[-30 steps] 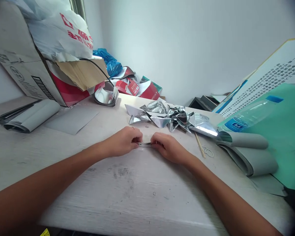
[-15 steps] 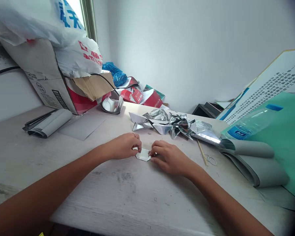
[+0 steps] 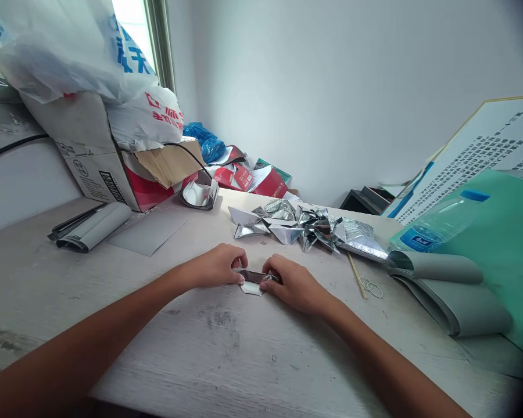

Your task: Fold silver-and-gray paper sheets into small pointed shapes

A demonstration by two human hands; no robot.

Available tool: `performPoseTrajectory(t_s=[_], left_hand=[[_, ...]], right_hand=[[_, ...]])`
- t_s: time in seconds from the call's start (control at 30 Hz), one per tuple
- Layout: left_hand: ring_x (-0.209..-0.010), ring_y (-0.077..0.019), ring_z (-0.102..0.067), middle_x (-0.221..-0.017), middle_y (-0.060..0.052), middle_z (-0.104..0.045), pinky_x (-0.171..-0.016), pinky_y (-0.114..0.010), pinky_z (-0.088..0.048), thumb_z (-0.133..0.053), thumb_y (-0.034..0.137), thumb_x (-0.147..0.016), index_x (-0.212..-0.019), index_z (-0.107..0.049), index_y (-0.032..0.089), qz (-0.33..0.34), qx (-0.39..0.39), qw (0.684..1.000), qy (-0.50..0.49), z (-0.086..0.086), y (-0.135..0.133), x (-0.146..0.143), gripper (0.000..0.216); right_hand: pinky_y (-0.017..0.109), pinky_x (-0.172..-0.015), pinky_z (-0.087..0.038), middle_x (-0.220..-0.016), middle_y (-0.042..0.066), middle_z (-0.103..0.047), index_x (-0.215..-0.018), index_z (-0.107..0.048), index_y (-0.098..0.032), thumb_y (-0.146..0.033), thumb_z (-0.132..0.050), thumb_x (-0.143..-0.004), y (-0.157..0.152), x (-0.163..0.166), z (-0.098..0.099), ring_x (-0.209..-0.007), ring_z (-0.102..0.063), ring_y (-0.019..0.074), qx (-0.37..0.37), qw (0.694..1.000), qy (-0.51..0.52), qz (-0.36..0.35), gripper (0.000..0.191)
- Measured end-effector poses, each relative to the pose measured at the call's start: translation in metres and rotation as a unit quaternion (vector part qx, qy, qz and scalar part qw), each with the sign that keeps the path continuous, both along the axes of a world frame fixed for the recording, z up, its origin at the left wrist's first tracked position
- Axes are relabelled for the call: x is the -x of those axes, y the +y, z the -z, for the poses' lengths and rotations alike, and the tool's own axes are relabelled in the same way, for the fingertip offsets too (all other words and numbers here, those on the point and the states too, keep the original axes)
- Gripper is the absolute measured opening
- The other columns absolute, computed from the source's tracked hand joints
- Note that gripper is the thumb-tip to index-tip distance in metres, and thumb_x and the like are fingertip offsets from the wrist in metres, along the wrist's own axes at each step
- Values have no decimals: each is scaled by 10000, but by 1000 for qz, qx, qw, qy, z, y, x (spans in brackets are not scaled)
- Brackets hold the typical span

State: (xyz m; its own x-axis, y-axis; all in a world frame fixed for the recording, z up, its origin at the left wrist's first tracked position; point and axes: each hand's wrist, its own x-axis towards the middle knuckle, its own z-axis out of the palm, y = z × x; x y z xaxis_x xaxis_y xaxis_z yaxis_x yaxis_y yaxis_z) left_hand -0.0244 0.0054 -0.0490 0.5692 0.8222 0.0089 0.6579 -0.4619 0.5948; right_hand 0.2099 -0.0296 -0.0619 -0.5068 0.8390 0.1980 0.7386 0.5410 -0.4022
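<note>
A small folded piece of silver foil paper (image 3: 253, 277) lies on the whitish table, with a dark shiny strip along its far part and a pale flap nearer me. My left hand (image 3: 220, 266) pinches its left end between thumb and fingers. At the right end, my right hand (image 3: 293, 281) grips it the same way, thumb on the near side. Beyond the hands sits a heap of folded silver foil shapes (image 3: 287, 229), pointed and shiny. The fingertips partly hide both ends of the piece.
Grey paper stacks lie curled at left (image 3: 93, 226) and right (image 3: 466, 296). A flat grey sheet (image 3: 148, 235), a wooden stick (image 3: 357, 276) and rubber bands (image 3: 372, 287) rest on the table (image 3: 192, 354). A plastic bottle (image 3: 447, 220) leans at right; a cardboard box (image 3: 87, 157) stands left.
The far part of the foil paper now stands up as a dark strip between my hands, where a flat pale face showed before. The view has tilted slightly.
</note>
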Motion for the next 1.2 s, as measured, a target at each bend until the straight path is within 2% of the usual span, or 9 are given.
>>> performPoseTrajectory(t_s=[0.13, 0.23, 0.4, 0.53, 0.67, 0.83, 0.93, 1.1, 1.2], left_hand=[[-655, -125, -487, -733, 49, -495, -564, -238, -341, -686, 229, -682, -943, -679, 191, 16, 21, 999, -23, -3, -2, -3, 263], [-685, -135, -509, -746, 37, -527, -587, -238, -374, -673, 205, -665, -882, -678, 182, 20, 25, 999, -33, -7, -6, -5, 218], [-687, -147, -538, -743, 9, -609, -586, -244, -384, -637, 304, -777, -840, -669, 168, 29, 53, 997, -48, -14, -18, -12, 153], [-686, -136, -528, -731, 14, -618, -592, -240, -376, -587, 333, -855, -827, -685, 172, 40, 33, 996, -72, -15, -23, -16, 190], [-668, -134, -570, -723, 7, -644, -595, -237, -410, -595, 299, -850, -843, -697, 171, 35, 42, 995, -82, -14, -22, -14, 164], [-546, -129, -577, -609, 25, -590, -521, -232, -410, -615, 277, -825, -841, -679, 160, 24, 81, 992, -90, -15, -23, -14, 133], [-549, -116, -554, -606, 29, -591, -524, -224, -399, -617, 218, -813, -825, -686, 163, 24, 42, 995, -88, -16, -24, -15, 89], [-676, -113, -552, -735, 10, -650, -623, -232, -400, -629, 113, -817, -802, -688, 166, 70, -107, 990, -56, -17, -24, -15, 81], [-690, -116, -552, -746, 10, -650, -629, -237, -400, -628, 110, -841, -803, -677, 170, 72, -125, 988, -49, -17, -24, -14, 86]], right_hand=[[278, -669, -352, -921, 5, -601, -886, -565, -202, -197, -691, -858, -1, 5, 0, -805, -536, 166, 7, 1000, 17, 0, 129], [275, -669, -346, -901, 1, -593, -849, -540, -196, -147, -677, -848, -5, 9, -1, -799, -523, 160, 4, 1000, 26, 0, 146], [269, -642, -320, -830, -6, -598, -813, -531, -192, -101, -672, -822, -8, 7, -3, -755, -502, 153, 0, 999, 39, 4, 168], [266, -634, -314, -792, -12, -588, -790, -532, -189, -70, -672, -802, -7, 2, -3, -720, -486, 145, -20, 998, 60, -2, 184], [266, -642, -323, -780, -14, -577, -782, -533, -188, -61, -683, -797, -6, 0, -4, -704, -481, 141, -34, 997, 72, -9, 197], [266, -638, -331, -743, -19, -560, -752, -516, -190, -38, -675, -785, -6, 0, -6, -692, -479, 142, -45, 995, 85, -15, 223], [266, -634, -336, -734, -17, -558, -741, -520, -191, -36, -671, -773, -6, -1, -8, -687, -481, 142, -50, 994, 92, -15, 219], [264, -631, -341, -728, -15, -562, -743, -527, -189, -39, -665, -777, -8, 1, -9, -676, -483, 138, -52, 994, 99, -8, 207], [265, -629, -337, -727, -16, -560, -737, -521, -191, -28, -656, -766, -9, 2, -9, -674, -476, 137, -54, 993, 103, -9, 213]])
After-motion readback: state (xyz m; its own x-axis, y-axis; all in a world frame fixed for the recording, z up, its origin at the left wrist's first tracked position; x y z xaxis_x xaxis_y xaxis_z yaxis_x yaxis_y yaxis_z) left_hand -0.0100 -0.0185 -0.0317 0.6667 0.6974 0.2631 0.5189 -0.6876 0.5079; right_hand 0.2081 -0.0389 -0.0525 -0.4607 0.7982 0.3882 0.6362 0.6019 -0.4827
